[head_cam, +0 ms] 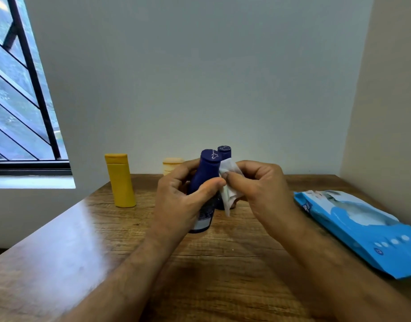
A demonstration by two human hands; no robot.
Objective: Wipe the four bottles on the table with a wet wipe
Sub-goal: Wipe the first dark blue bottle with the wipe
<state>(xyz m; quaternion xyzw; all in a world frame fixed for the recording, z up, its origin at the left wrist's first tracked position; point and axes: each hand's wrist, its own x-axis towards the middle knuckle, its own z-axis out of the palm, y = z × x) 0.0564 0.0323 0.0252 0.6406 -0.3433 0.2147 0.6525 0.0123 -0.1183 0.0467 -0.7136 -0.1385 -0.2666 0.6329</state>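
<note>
Near dark blue bottle (205,180) is standing close to upright, long axis vertical with a slight lean, cap end pointing up and a bit right. Its base is sitting at or just over the wooden table (88,240); can't tell if it's touching. It's near the table's middle, in front of the other bottles.

Left hand (181,194) is wrapping the bottle's body from the left, fingers curled behind it, thumb crossing the front at the shoulder, so it's gripping the bottle. Forearm is coming in from lower left.

Right hand (258,184) is pinching a white wet wipe (229,187), fingers closed on it, thumb tip pressing the wipe against the bottle's right side just below the cap. Wipe is crumpled, soft, a loose tail hanging down. Right forearm is coming in from lower right.

Second dark blue bottle (224,152) is standing upright right behind the first, mostly hidden; only its cap and a strip lower down are showing. Pale cream bottle (172,164) is peeking out behind the left hand, rounded cap visible. Yellow bottle (121,180) is standing apart on the left, matte, flat-sided, flip-cap on top, leaning slightly.

Blue wipes pack (362,231) is lying flat on the table's right side, glossy plastic film.
</note>
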